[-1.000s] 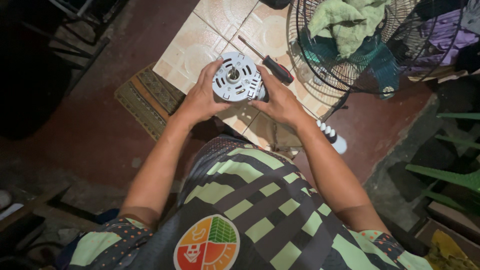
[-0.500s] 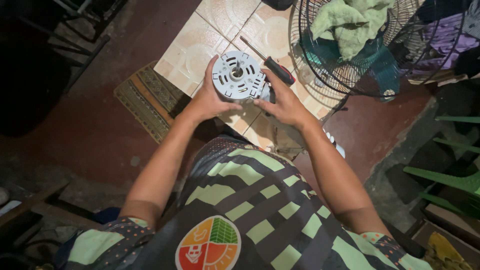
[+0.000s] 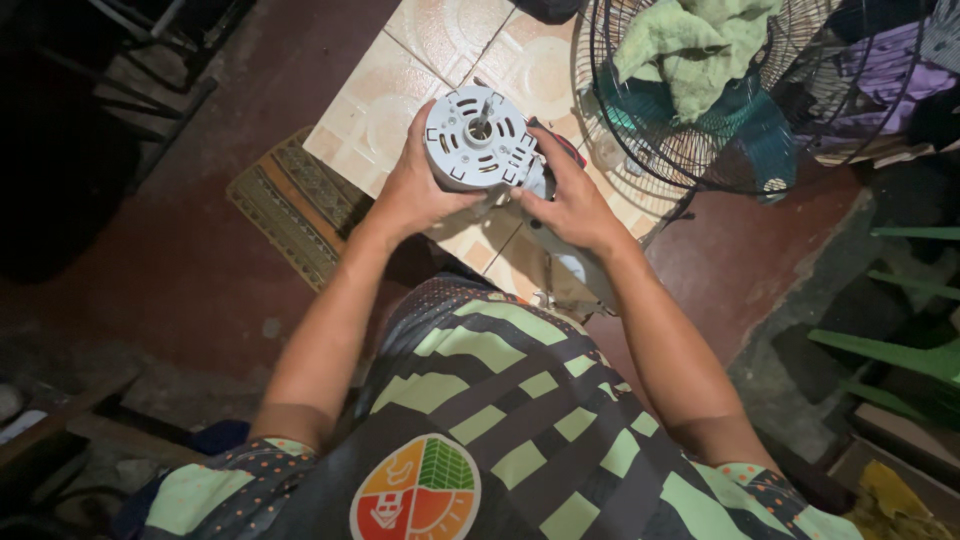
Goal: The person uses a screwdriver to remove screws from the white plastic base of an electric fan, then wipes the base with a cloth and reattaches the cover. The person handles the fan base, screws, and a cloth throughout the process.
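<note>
we see two bare hands holding a round grey fan motor (image 3: pixel 480 140) up over a table top made of pale tiles (image 3: pixel 400 90). the motor is a short fat metal drum with holes and slots cut in its flat face. a thin metal shaft (image 3: pixel 484 112) sticks out of the middle of that face and points up at us.

the left hand (image 3: pixel 415 190) is closed around the left side of the motor. its fingers curl up along the rim and its palm is pressed to the side. the right hand (image 3: pixel 570 200) grips the right side of the motor, with its fingers bent around the edge and the thumb near the bottom. so both hands are wrapped on the motor, and the motor sits between them, lifted a little above the tiles.

just behind the right hand we see a bit of a screwdriver (image 3: pixel 560 145) with a red and dark handle lying on the tiles. most of it is hidden by the hand and the motor.

to the right stands a round wire fan cage (image 3: pixel 640 150), dark and thin. a light green cloth (image 3: pixel 690 50) lies bunched up in it. on the left, a brown woven mat (image 3: pixel 285 205) lies on the red floor (image 3: pixel 160 250), partly under the tiled top.
</note>
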